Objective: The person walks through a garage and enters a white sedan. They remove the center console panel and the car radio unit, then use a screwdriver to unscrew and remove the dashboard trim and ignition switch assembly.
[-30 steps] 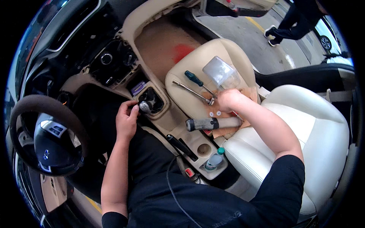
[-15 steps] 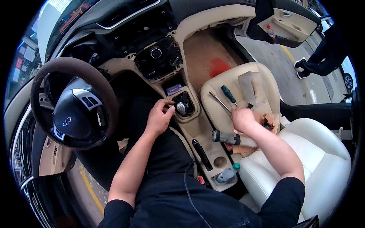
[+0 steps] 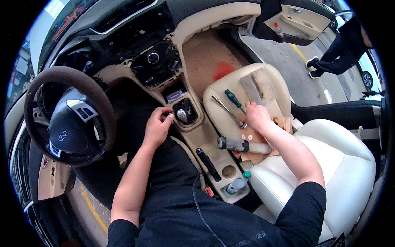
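Note:
My left hand (image 3: 158,128) is beside the gear lever (image 3: 181,115), thumb and fingertips drawn together in a pinch. Whatever is between them is too small to make out. Over the passenger seat cushion (image 3: 214,92), my right hand (image 3: 258,117) reaches down with bunched fingers, at the near edge of a clear plastic box or bag (image 3: 258,86). Its fingertips are partly hidden. Close by lie a green-handled screwdriver (image 3: 233,99) and a metal socket driver (image 3: 228,110). A grey cylindrical tool with black bands (image 3: 242,145) rests on brown sheet material (image 3: 252,156) below my wrist.
The steering wheel (image 3: 72,115) stands to my left. On the console are the handbrake lever (image 3: 207,164), a round cup holder (image 3: 228,172) and a clear bottle with a green cap (image 3: 236,186). Trim is off the dashboard centre (image 3: 154,64). Another person (image 3: 341,47) stands outside the open passenger door.
The whole view has shifted, moving the car's interior leftward. My right hand has moved across the seat toward the plastic box or bag, uncovering more of the socket driver. My left hand keeps its pinch.

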`<action>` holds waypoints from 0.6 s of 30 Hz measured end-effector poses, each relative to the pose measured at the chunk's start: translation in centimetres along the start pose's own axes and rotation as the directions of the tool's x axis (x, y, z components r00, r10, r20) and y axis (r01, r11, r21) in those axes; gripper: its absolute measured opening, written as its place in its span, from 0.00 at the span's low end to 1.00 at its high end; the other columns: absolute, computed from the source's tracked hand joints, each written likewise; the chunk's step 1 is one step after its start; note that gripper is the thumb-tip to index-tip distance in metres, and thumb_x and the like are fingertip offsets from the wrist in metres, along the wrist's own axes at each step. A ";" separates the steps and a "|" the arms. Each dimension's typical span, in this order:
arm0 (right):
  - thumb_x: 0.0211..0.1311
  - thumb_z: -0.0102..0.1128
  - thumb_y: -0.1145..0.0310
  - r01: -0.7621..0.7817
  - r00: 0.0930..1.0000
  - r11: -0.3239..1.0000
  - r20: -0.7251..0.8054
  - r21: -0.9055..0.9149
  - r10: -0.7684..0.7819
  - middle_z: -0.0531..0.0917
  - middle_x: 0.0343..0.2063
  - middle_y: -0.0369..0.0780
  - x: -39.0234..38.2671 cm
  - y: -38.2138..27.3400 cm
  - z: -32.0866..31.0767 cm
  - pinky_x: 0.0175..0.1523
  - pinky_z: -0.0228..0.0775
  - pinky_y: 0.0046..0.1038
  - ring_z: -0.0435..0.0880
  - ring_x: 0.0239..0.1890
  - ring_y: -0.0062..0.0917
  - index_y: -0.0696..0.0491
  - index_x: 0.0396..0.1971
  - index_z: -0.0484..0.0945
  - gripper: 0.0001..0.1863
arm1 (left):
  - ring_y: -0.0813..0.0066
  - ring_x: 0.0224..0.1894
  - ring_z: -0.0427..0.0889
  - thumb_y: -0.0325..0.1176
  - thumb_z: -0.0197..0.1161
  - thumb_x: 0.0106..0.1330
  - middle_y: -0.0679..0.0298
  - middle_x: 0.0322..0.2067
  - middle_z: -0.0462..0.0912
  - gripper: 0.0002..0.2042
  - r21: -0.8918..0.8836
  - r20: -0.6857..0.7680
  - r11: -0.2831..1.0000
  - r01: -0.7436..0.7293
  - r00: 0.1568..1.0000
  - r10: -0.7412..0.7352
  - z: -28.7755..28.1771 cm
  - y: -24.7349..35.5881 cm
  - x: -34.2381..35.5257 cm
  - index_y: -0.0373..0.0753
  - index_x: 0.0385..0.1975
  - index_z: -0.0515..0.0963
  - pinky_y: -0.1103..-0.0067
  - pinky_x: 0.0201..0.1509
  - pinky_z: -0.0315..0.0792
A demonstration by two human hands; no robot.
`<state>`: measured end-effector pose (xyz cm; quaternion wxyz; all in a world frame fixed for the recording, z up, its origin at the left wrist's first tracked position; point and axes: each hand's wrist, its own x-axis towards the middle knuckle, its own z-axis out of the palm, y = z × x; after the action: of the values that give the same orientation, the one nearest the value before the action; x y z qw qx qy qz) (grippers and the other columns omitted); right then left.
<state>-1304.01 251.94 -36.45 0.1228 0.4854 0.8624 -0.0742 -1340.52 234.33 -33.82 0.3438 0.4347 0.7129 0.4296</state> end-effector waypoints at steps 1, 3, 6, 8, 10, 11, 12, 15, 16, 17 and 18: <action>0.63 0.67 0.65 -0.034 0.995 0.999 -0.097 0.022 0.036 0.88 0.47 0.53 0.6 1.1 2.0 0.52 0.85 0.45 0.92 0.47 0.46 0.59 0.51 0.80 0.19 | 0.75 0.39 0.86 0.30 0.65 0.74 0.62 0.45 0.85 0.12 0.001 0.011 1.000 -0.024 1.000 0.024 0.3 0.0 0.1 0.33 0.53 0.82 0.76 0.49 0.80; 0.63 0.66 0.68 -0.019 0.999 0.996 -0.041 0.088 0.022 0.86 0.49 0.54 1.7 0.6 2.7 0.54 0.85 0.45 0.91 0.49 0.49 0.59 0.58 0.70 0.25 | 0.77 0.39 0.85 0.28 0.65 0.74 0.63 0.46 0.84 0.11 -0.025 0.001 0.999 -0.046 0.999 0.046 0.5 0.0 0.1 0.33 0.52 0.82 0.77 0.48 0.80; 0.63 0.65 0.68 -0.026 0.996 0.978 -0.079 0.206 0.043 0.85 0.52 0.56 2.3 -2.3 1.7 0.57 0.83 0.47 0.90 0.51 0.51 0.59 0.63 0.67 0.30 | 0.79 0.38 0.84 0.26 0.64 0.74 0.65 0.47 0.82 0.09 -0.102 -0.057 0.988 -0.117 0.992 0.112 0.5 0.1 -0.4 0.34 0.51 0.82 0.79 0.47 0.79; 0.62 0.64 0.68 -0.015 0.998 0.962 -0.055 0.271 0.031 0.84 0.54 0.56 2.4 -3.5 0.8 0.58 0.82 0.47 0.89 0.51 0.51 0.60 0.65 0.66 0.32 | 0.81 0.37 0.82 0.24 0.64 0.73 0.67 0.47 0.80 0.08 -0.152 -0.105 0.974 -0.170 0.982 0.155 0.9 0.2 -0.6 0.35 0.49 0.81 0.81 0.46 0.77; 0.61 0.63 0.68 -0.022 0.999 0.960 -0.039 0.281 0.034 0.84 0.55 0.57 3.0 -3.8 1.4 0.60 0.81 0.48 0.89 0.52 0.50 0.59 0.67 0.67 0.34 | 0.82 0.36 0.81 0.24 0.64 0.73 0.67 0.46 0.80 0.08 -0.138 -0.145 0.965 -0.224 0.968 0.204 1.3 -0.1 -0.8 0.35 0.49 0.81 0.81 0.45 0.77; 0.62 0.63 0.68 -0.008 0.999 0.961 -0.041 0.275 0.020 0.85 0.54 0.57 2.9 -3.9 0.8 0.60 0.81 0.48 0.89 0.52 0.50 0.58 0.66 0.68 0.32 | 0.82 0.35 0.80 0.24 0.64 0.73 0.67 0.46 0.80 0.08 -0.131 -0.169 0.959 -0.251 0.959 0.228 1.4 0.2 -1.0 0.35 0.48 0.81 0.81 0.44 0.76; 0.62 0.62 0.67 0.003 0.999 0.963 -0.043 0.268 0.009 0.86 0.52 0.56 2.8 -3.9 0.1 0.60 0.80 0.48 0.89 0.52 0.50 0.58 0.65 0.70 0.30 | 0.83 0.34 0.77 0.24 0.64 0.72 0.68 0.45 0.79 0.08 -0.185 -0.194 0.948 -0.259 0.955 0.223 1.9 0.5 -1.5 0.36 0.48 0.81 0.82 0.43 0.75; 0.63 0.62 0.64 -0.077 0.996 0.968 -0.025 0.237 0.086 0.89 0.44 0.55 1.9 -4.7 -6.1 0.60 0.80 0.49 0.89 0.52 0.51 0.55 0.55 0.76 0.22 | 0.85 0.34 0.76 0.24 0.63 0.72 0.70 0.40 0.79 0.07 -0.176 -0.170 0.949 -0.261 0.958 0.232 2.5 1.3 -2.7 0.37 0.47 0.81 0.82 0.42 0.75; 0.63 0.63 0.63 -0.067 0.994 0.971 -0.072 0.231 0.085 0.89 0.42 0.55 0.6 -5.6 -10.0 0.59 0.80 0.49 0.89 0.52 0.51 0.55 0.52 0.77 0.20 | 0.85 0.34 0.77 0.24 0.64 0.72 0.70 0.37 0.79 0.07 -0.314 -0.129 0.921 -0.229 0.972 0.197 2.9 2.1 -3.2 0.37 0.47 0.81 0.82 0.41 0.75; 0.61 0.64 0.61 -0.008 0.976 0.977 -0.211 0.214 0.055 0.89 0.42 0.56 -0.3 -5.5 -12.7 0.58 0.80 0.51 0.89 0.49 0.53 0.56 0.51 0.77 0.21 | 0.84 0.33 0.78 0.27 0.63 0.74 0.69 0.36 0.80 0.07 -0.266 -0.093 0.932 -0.246 0.969 0.229 3.0 2.3 -3.1 0.37 0.48 0.81 0.82 0.39 0.75; 0.61 0.67 0.60 0.108 0.944 0.938 -0.330 0.329 0.007 0.88 0.40 0.56 -2.0 -5.8 -16.5 0.55 0.80 0.50 0.89 0.47 0.55 0.56 0.49 0.78 0.20 | 0.84 0.33 0.79 0.29 0.63 0.75 0.68 0.38 0.81 0.08 -0.284 -0.027 0.943 -0.175 0.984 0.174 3.4 3.5 -3.2 0.37 0.50 0.81 0.81 0.38 0.75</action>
<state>-1310.32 251.38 -20.04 -0.1096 0.4823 0.8569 -0.1451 -1335.19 233.37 -31.61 0.3630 0.4417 0.6025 0.5569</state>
